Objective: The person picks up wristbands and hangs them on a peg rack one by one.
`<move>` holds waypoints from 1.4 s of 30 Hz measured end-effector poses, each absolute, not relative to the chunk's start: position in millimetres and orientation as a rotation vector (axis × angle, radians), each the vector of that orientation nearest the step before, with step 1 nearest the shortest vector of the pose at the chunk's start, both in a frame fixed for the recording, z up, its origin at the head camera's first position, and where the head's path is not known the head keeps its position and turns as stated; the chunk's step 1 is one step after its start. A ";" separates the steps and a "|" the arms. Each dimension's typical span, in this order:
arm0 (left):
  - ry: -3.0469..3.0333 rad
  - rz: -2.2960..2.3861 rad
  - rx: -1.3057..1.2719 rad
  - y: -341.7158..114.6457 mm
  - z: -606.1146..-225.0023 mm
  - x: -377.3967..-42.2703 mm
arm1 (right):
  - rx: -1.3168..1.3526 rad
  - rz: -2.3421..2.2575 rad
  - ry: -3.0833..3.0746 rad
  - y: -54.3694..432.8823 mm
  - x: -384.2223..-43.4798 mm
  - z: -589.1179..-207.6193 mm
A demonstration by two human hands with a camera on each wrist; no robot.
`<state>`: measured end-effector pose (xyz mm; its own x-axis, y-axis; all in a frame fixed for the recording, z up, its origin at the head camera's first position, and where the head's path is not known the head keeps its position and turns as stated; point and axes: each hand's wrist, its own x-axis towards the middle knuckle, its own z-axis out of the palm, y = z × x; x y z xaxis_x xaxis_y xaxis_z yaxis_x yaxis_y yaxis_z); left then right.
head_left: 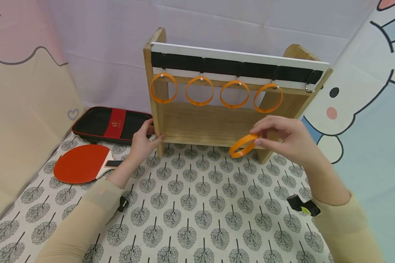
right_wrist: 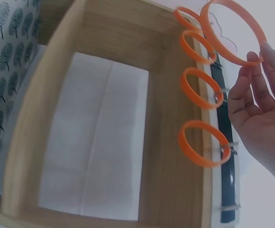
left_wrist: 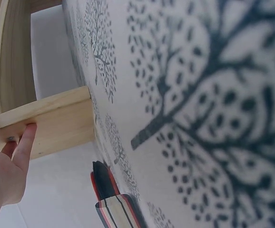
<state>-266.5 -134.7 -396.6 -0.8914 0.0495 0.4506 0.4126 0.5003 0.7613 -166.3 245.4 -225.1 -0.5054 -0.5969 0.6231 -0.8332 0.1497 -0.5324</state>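
Observation:
My left hand [head_left: 144, 141] grips the left side panel of a wooden rack [head_left: 204, 122], thumb at its front edge and fingers on its outer face. In the left wrist view, those fingers [left_wrist: 25, 147] lie against the panel [left_wrist: 63, 133]. Between thumb and fingers, my right hand [head_left: 289, 138] pinches an orange ring [head_left: 238, 154] in front of the rack's right half, below the hanging rings. Several matching orange rings [head_left: 164, 101] hang in a row from small metal hooks along the rack's black strip [head_left: 222, 67]. The rightmost hook [head_left: 309, 88] is bare.
Left of the rack lies a black case [head_left: 92, 124] with a red band. A red table tennis bat [head_left: 82, 164] lies nearer, its handle partly behind my left arm. Tree-patterned cloth [head_left: 202, 201] covers the table, and a printed curtain [head_left: 112, 47] hangs behind.

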 end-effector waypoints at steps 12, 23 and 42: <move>-2.380 -1.351 -0.383 -134.1 -395.0 -265.7 | 1.216 1.676 -1.821 280.8 -169.3 -202.3; -2.374 -1.350 -0.387 -133.2 -395.5 -266.6 | 0.881 1.625 -1.750 314.1 -179.4 -189.0; -2.355 -1.340 -0.393 -131.9 -395.0 -269.6 | 0.437 1.653 -1.743 341.5 -212.1 -190.2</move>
